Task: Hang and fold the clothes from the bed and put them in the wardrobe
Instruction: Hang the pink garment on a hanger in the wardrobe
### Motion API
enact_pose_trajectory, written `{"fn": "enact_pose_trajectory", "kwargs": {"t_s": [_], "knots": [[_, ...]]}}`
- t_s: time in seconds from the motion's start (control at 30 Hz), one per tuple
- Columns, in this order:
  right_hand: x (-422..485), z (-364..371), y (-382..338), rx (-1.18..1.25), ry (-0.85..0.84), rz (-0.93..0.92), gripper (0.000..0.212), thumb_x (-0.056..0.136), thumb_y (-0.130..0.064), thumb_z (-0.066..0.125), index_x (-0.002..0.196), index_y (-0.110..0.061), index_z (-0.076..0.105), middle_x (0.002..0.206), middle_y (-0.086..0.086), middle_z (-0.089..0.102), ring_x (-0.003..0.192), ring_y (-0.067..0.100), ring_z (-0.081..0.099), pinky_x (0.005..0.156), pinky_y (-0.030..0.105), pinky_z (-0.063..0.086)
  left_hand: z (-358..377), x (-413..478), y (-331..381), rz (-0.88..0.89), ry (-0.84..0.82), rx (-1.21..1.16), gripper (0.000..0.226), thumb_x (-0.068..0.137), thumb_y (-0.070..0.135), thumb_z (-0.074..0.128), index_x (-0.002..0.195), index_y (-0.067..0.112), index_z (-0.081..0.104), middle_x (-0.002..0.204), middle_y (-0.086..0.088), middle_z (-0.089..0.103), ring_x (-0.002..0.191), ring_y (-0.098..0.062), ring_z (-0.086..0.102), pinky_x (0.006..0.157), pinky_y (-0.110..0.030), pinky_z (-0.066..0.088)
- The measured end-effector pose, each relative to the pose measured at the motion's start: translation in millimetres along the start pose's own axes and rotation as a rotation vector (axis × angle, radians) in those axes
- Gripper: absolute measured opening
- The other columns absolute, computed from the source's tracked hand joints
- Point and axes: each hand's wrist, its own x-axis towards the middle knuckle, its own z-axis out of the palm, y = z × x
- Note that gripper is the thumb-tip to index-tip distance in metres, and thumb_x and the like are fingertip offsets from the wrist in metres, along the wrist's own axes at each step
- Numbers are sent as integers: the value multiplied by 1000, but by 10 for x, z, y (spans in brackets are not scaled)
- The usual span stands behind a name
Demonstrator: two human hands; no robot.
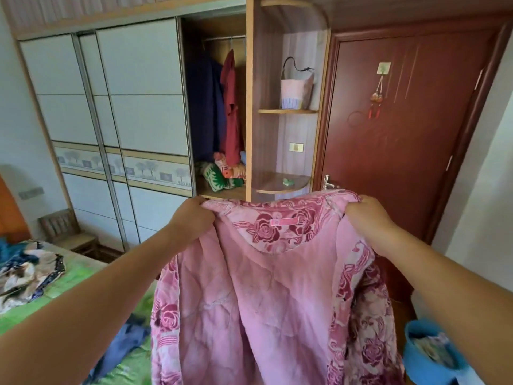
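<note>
Observed: the person stands facing the wardrobe (138, 93), whose right-hand compartment is open, and holds a pink rose-patterned quilted jacket (249, 301) up in front of it, lining side toward them. The left hand (191, 215) has its fingers curled tight round one shoulder of the jacket. The right hand (366, 215) is bunched likewise on the other shoulder, so the collar is stretched between them and the body hangs free. Inside the open compartment a red garment (231, 107) and a dark blue garment (205, 107) hang above a folded pile (222, 173). Assessment: the step in hand appears to be squaring the jacket for hanging or folding. To do it well, both grips should sit at the shoulder seams at level height, the sleeves should drop clear rather than bunch behind the panels, and the front edges should be brought together before any hanger goes in. No hanger is in view. Limits of inspection: the jacket's hem runs off the lower edge, the fingertips are buried in cloth, and the right sleeve is folded behind and hard to follow. Left of the wardrobe, the bed (83, 276) carries a patterned heap (27, 273) and a blue garment (122, 345), count uncertain. The contents of the blue basin (422, 354), low and right of the wardrobe, cannot be made out.
</note>
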Motion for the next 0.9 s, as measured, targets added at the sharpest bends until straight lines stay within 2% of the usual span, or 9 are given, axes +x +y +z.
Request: {"fn": "enact_pose_trajectory", "kwargs": {"t_s": [0.07,0.13,0.27,0.37,0.47,0.57,0.63,0.77,0.9], "knots": [[320,80,161,-3,20,6,21,76,-26,58,87,-15,72,93,9,75,88,34,71,83,46,57,279,277,-71,-26,-3,-24,21,82,-5,50,92,6,64,86,-7,66,81,-31,66,61,-31,51],[695,193,301,-30,40,6,22,81,-14,53,91,-13,72,90,11,75,87,36,71,80,45,57,539,617,-141,-40,-9,-37,25,81,-5,47,82,14,64,83,-9,68,82,-30,66,59,-30,49],[1475,476,442,-77,27,12,28,78,-9,50,94,-14,73,91,8,74,87,33,70,82,44,57,961,1362,-278,-38,-21,-58,27,81,-3,49,76,20,61,78,-3,65,72,-18,61,53,-23,42],[2066,744,489,-99,-12,28,29,79,-6,51,96,-12,74,93,10,75,90,34,71,85,45,56,1199,1922,-383,-66,-42,-74,26,79,-3,50,79,18,64,78,-5,67,74,-21,63,57,-26,44],[2599,1059,538,-135,-68,37,30,81,-2,51,101,-9,74,101,16,74,98,36,69,81,36,51,1402,2439,-486,-93,-43,-50,24,80,-3,50,78,18,62,78,-6,66,74,-21,62,56,-26,44],[3042,1340,571,-113,-91,42,30,78,-4,54,99,-10,75,98,12,75,96,34,70,73,35,51,1513,2896,-552,-130,-29,-28,22,84,-1,49,90,15,63,84,-5,65,77,-20,60,55,-27,44],[3346,1541,583,-116,-111,51,31,78,-5,55,101,-8,74,101,14,75,97,34,69,79,40,55,1549,3185,-619,-163,-11,-27,26,86,0,48,100,15,64,86,-4,65,79,-21,62,57,-28,47],[3860,1958,561,-58,-188,41,39,71,-11,59,106,-17,75,101,7,75,92,29,71,88,48,58,1587,3680,-730,-214,94,-30,38,80,1,47,110,18,65,94,-6,69,90,-30,66,82,-41,59],[4434,2453,547,-8,-280,22,40,60,-22,57,96,-15,73,93,9,75,85,28,71,74,37,57,1672,4234,-845,-240,206,-20,49,80,1,46,125,13,62,106,-10,68,100,-34,64,87,-42,57]]}}
